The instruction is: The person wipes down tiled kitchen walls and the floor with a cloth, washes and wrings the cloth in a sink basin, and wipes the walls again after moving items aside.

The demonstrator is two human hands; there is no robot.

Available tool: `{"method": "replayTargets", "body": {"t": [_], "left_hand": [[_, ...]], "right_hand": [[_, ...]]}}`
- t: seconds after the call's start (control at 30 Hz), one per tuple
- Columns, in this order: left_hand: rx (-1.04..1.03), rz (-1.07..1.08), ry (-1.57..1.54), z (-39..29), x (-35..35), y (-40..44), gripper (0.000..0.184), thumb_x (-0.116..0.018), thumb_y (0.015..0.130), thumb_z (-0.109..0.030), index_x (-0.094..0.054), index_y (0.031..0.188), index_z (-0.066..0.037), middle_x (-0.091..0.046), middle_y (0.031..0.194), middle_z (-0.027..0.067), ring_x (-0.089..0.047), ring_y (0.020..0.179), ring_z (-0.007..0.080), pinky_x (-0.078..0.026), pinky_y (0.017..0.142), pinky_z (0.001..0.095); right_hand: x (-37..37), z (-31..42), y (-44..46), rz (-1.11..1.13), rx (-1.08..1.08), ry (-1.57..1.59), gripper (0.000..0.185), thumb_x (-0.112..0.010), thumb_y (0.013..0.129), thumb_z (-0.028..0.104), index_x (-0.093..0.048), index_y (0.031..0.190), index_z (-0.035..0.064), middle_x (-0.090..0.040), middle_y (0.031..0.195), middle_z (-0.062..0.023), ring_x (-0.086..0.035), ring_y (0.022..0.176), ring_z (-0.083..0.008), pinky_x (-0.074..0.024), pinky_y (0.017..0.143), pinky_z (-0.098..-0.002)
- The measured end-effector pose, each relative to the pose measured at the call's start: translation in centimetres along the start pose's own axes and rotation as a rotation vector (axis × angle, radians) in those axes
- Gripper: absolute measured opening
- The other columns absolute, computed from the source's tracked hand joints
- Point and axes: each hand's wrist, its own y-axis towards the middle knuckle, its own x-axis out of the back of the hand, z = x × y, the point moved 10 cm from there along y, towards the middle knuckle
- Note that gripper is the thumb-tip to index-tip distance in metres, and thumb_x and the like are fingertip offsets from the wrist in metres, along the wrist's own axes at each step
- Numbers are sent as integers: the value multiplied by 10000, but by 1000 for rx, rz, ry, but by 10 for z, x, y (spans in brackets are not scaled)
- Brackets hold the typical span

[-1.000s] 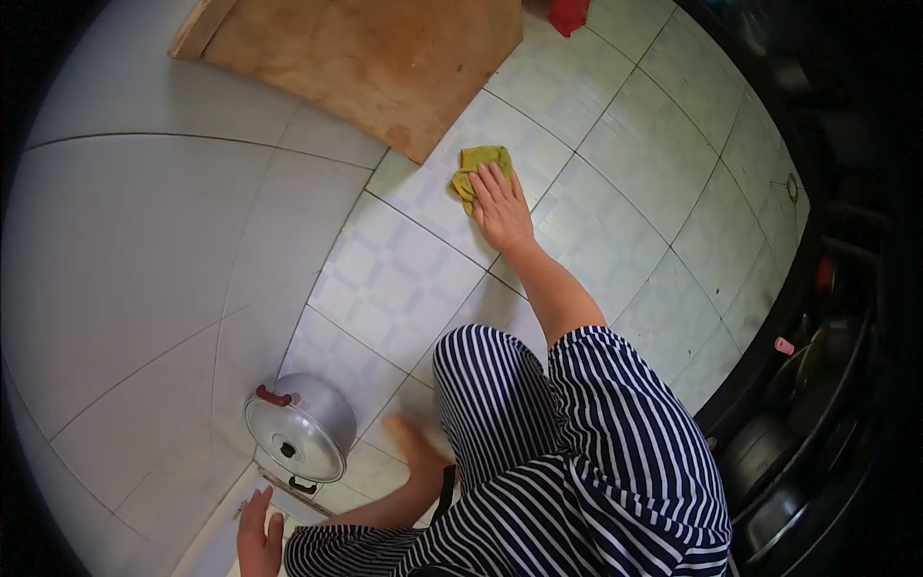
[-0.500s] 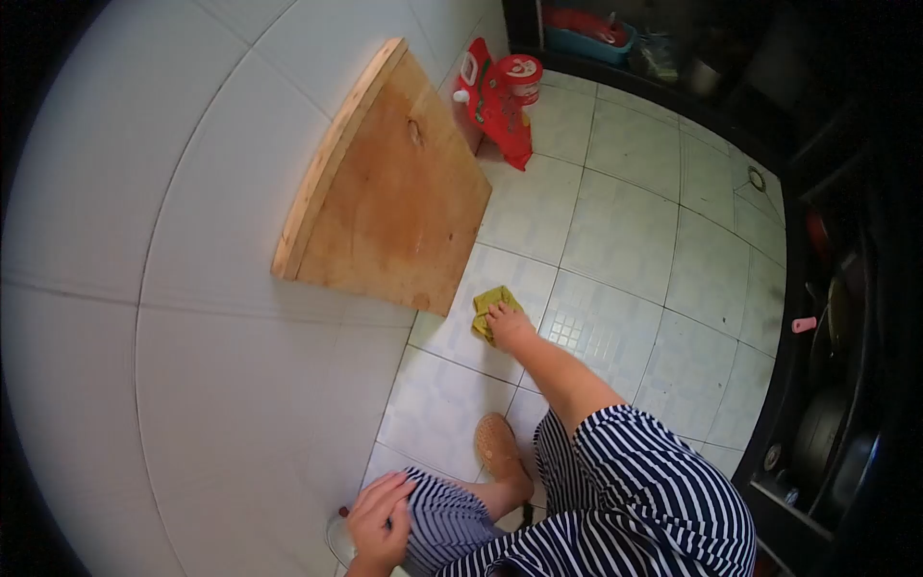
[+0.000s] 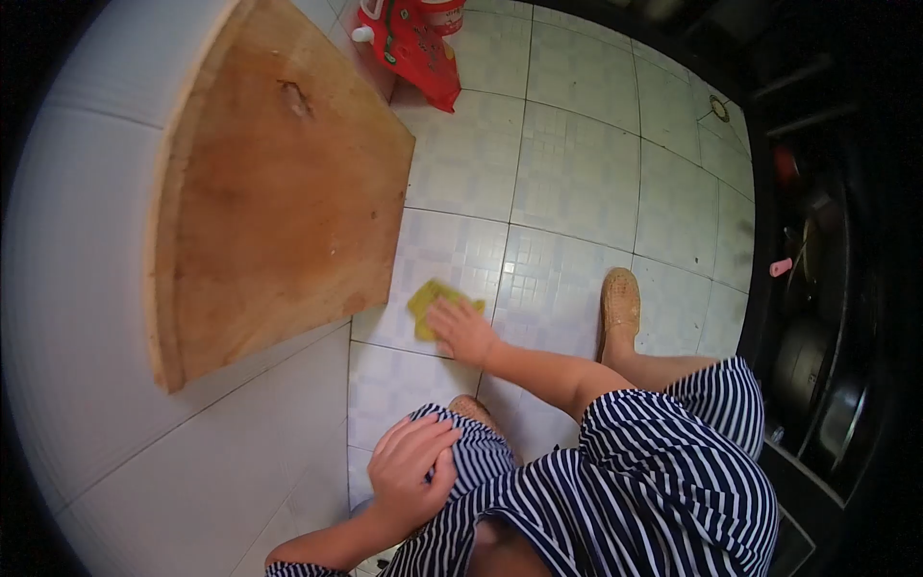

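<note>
My right hand (image 3: 461, 330) presses a yellow-green cloth (image 3: 423, 300) against the tiled floor, its fingers slightly blurred and lying over the cloth. Just left of the cloth is the lower corner of a thick wooden board (image 3: 288, 212), which leans on the white wall. My left hand (image 3: 413, 466) rests on my left knee, on the striped fabric (image 3: 476, 452), with its fingers stretched out and nothing in it.
A red spouted pouch (image 3: 413, 53) and a red tub (image 3: 442, 14) stand by the wall past the board. Dark shelving (image 3: 817, 317) runs along the right, with a pink-handled item (image 3: 781, 267) on it. A floor drain (image 3: 719, 108) lies at the far right. My right shoe (image 3: 620, 303) is on the tiles.
The view has shifted forward and tilted, so the board looks larger and further left. My right foot now shows out to the right. The cloth stays under my right hand near the board's corner.
</note>
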Motion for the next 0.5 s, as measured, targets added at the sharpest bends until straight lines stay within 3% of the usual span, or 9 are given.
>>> {"method": "replayTargets", "body": {"t": [0.07,0.13,0.23,0.27,0.3,0.33,0.37,0.5], "left_hand": [[47,-2,38,11,0,-2,207,-602,818,-17,-741,970,-40,-726,1035,121,-679,1048,311,-477,995,486],[59,4,97,14,-1,-8,219,-640,784,-36,-751,970,-67,-729,1031,81,-680,1036,283,-493,981,466],[189,-32,142,21,7,-21,205,-613,796,-25,-742,954,-44,-719,1021,115,-661,1049,327,-475,989,482],[205,-32,144,20,10,-27,205,-613,796,-25,-742,954,-44,-719,1021,115,-661,1049,327,-475,989,482],[258,-52,172,21,16,-37,196,-589,833,-36,-726,972,-13,-708,1045,154,-651,1062,352,-469,995,492],[305,-78,200,21,19,-46,199,-565,871,-47,-710,991,18,-697,1068,193,-640,1075,376,-464,1001,502],[341,-125,202,22,23,-56,208,-545,890,-53,-705,994,31,-686,1082,208,-629,1086,384,-459,1008,491],[466,-192,239,16,31,-88,282,-542,975,-168,-686,1139,10,-661,1213,194,-591,1174,388,-434,1033,469]], "right_hand": [[-33,37,-21,-62,316,180,586,-562,928,421,-503,1410,94,-388,1562,-80,-255,1493,-264,-146,1226,-522],[-40,70,-42,-112,625,186,507,-546,943,385,-552,1351,85,-445,1520,-86,-295,1478,-273,-186,1224,-502],[-40,51,-14,-316,788,192,419,-519,965,307,-578,1322,96,-514,1454,-102,-383,1426,-290,-255,1207,-476],[-29,14,22,-125,486,579,383,-504,974,256,-579,1313,94,-559,1393,-121,-453,1364,-302,-312,1182,-454],[13,-11,41,-204,510,458,374,-507,980,278,-583,1297,95,-556,1383,-136,-463,1342,-315,-322,1173,-447],[58,-43,61,-74,461,567,378,-509,987,317,-584,1281,90,-557,1384,-129,-460,1348,-317,-325,1163,-461],[59,-75,75,-356,578,284,397,-515,986,345,-573,1292,99,-539,1410,-121,-434,1379,-307,-317,1158,-477],[95,-183,144,-225,479,-92,517,-465,1002,405,-456,1431,116,-335,1588,-93,-258,1491,-262,-212,1213,-483]]}}
